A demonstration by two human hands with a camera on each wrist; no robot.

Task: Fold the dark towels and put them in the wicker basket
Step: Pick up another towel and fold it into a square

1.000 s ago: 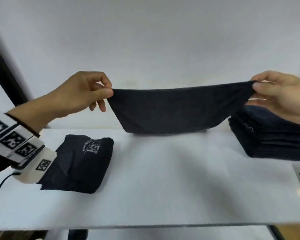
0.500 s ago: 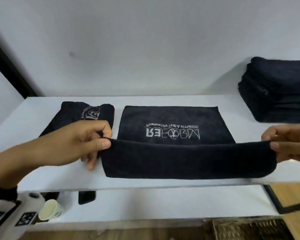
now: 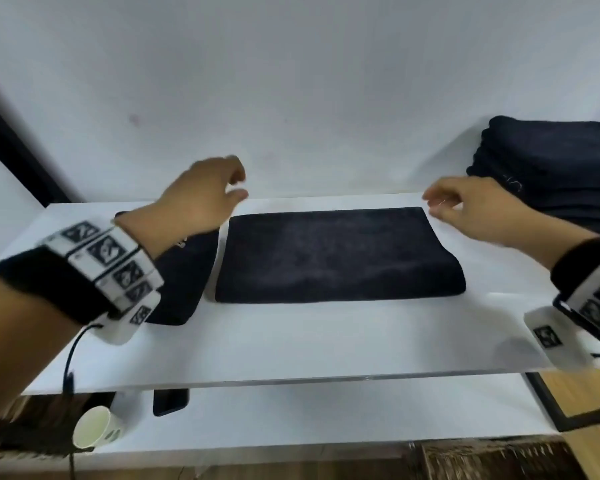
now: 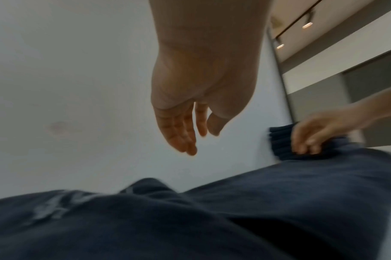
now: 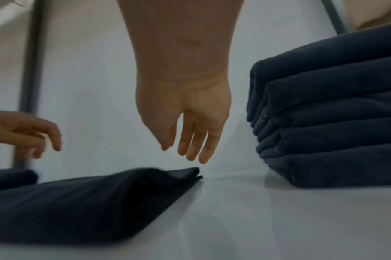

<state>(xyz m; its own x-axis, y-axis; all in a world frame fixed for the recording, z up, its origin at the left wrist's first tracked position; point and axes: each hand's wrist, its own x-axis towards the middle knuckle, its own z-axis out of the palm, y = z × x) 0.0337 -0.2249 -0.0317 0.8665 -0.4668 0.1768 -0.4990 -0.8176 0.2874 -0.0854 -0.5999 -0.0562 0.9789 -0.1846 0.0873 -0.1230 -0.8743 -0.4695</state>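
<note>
A dark towel (image 3: pixel 336 254) lies folded in half on the white table (image 3: pixel 291 344), its fold toward me. My left hand (image 3: pixel 237 188) hovers over its far left corner, fingers relaxed and holding nothing. Above the far right corner floats my right hand (image 3: pixel 437 202), also empty with loose fingers. The left wrist view shows the left hand (image 4: pixel 194 137) clear of the towel (image 4: pixel 279 202). In the right wrist view the right hand (image 5: pixel 185 151) hangs just above the towel's corner (image 5: pixel 190 173). A corner of the wicker basket (image 3: pixel 492 459) shows below the table at bottom right.
A smaller folded dark towel (image 3: pixel 184 271) lies left of the spread one, partly under my left wrist. A stack of dark towels (image 3: pixel 548 168) stands at the back right. Below the table's front edge sit a paper cup (image 3: pixel 97 431) and a dark phone (image 3: pixel 170 400).
Both hands carried the towel's near edge over to the far edge, folding it in half and hiding the logo, then let go and lifted off.
</note>
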